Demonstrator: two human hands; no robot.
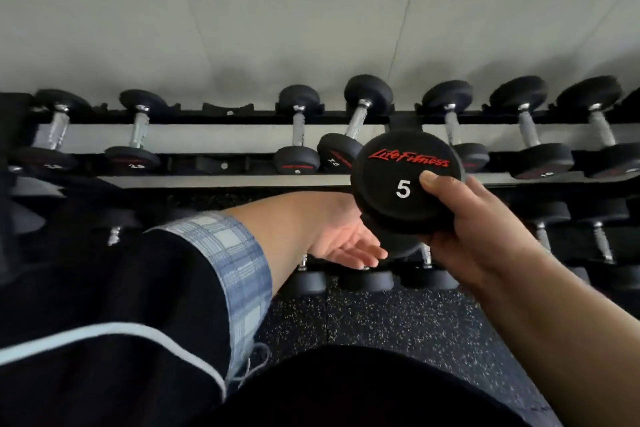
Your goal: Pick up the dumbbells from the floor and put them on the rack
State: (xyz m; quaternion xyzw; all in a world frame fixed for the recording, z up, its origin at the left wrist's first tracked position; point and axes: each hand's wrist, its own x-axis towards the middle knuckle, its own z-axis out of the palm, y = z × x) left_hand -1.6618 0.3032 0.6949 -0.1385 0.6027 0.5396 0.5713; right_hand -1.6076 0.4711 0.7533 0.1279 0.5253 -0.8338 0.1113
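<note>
Dumbbell (403, 180), the one marked 5, is up off the floor and in front of the top rail of the rack (214, 181), its round end facing you. Your right hand (460, 236) is clamped on that near head, thumb pressed on the face beside the numeral, fingers wrapped under its rim. Your left hand (346, 246) sits open, palm up, just below and to the left of the weight, not touching it that I can see. This one should be light and rigid, with a rubbery coating that ought to grip well (the handle is hidden behind the head, so I cannot say how it lies). Pinching a head is fine for a small weight, though the bar would give you better control. There's an empty cradle (221, 166) on the top rail, well left of your load, beside another 5 (297, 159). That looks like its home.
</note>
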